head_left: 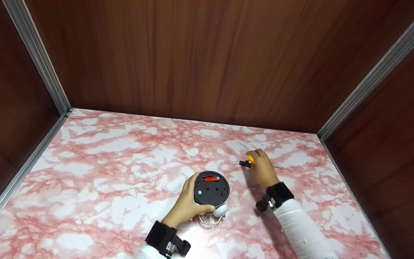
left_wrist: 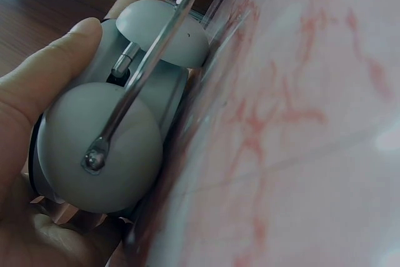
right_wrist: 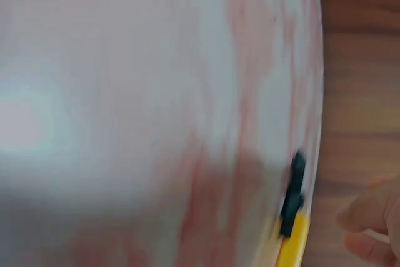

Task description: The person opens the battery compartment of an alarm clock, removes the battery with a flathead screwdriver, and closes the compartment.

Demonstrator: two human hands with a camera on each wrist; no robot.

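Observation:
My left hand (head_left: 188,203) grips a twin-bell alarm clock (head_left: 210,198), its black back facing up. A red battery (head_left: 211,178) sits in the uncovered slot in that back. In the left wrist view, the clock's two pale bells (left_wrist: 103,148) and metal handle (left_wrist: 147,67) show beside my thumb. Over on the right, my right hand (head_left: 263,169) is above a yellow-handled screwdriver (head_left: 251,159), whose metal shaft comes out past the hand. By the right wrist view its fingers (right_wrist: 369,217) are apart from the yellow handle. A small black piece (head_left: 244,163), likely the battery cover, lies against the handle.
The tabletop (head_left: 120,162) has a red and white marbled cover. Brown wood-grain panels (head_left: 192,64) stand at the back and both sides, with metal strips at their corners (head_left: 41,54).

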